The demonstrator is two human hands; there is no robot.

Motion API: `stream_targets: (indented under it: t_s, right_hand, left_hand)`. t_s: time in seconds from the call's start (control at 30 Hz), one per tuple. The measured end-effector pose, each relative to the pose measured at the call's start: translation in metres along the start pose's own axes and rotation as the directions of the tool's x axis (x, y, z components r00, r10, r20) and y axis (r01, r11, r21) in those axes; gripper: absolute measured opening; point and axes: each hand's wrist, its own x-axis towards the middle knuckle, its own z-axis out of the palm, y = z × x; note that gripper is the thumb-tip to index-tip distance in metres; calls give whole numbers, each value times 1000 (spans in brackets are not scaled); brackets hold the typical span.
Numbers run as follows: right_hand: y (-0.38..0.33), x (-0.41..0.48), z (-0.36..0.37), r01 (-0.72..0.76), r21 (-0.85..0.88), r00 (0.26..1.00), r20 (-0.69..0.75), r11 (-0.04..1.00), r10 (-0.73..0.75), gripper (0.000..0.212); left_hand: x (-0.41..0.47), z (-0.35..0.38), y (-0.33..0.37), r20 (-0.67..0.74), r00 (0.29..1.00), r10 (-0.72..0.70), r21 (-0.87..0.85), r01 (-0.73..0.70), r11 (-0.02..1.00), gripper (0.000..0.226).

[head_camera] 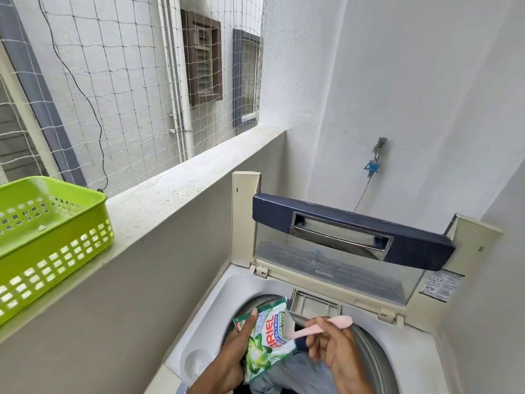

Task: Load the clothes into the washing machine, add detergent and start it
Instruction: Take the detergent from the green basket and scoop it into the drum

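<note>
Washing machine (216, 308) is sitting at the frame's lower right, its lid (355, 237) standing open and grey clothes (298, 373) lying in the drum. Above the drum, the left hand (235, 348) is gripping a green-and-white detergent pouch (270, 336), thumb along its front. The right hand (332, 348) is pinching a pink spoon (341, 322) at the pouch's torn edge.
</note>
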Motion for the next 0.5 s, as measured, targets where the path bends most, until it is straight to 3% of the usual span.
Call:
stream_targets:
  t_s: [0.5]
  right_hand:
    - [-9,11,-23,76,163,983,-177,984,-47,28]
  left_hand:
    - [19,-8,-9,-33,998,-59,-111,55,992,50]
